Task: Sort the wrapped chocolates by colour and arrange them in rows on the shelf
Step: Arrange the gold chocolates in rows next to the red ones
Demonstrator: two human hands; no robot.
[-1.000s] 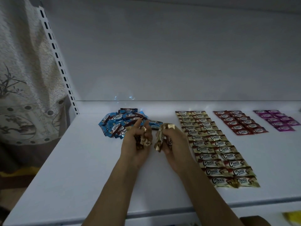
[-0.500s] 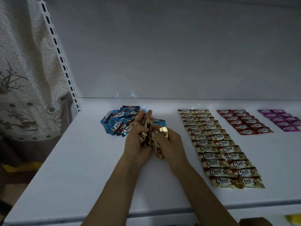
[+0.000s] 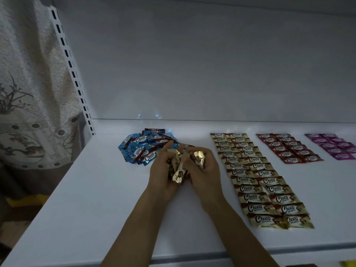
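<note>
Head view, left hand and right hand gripping gold chocolates, well back from shelf edge

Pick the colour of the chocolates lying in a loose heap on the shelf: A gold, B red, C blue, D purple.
C: the blue chocolates lie jumbled at the left, while the gold rows, red rows and purple rows are laid out neatly.

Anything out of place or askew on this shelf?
Yes: the blue chocolates lie in a loose heap at the back left of the shelf, unlike the neat gold rows, red rows and purple rows. The nearest gold pair overlaps with crumpled ends.
</note>
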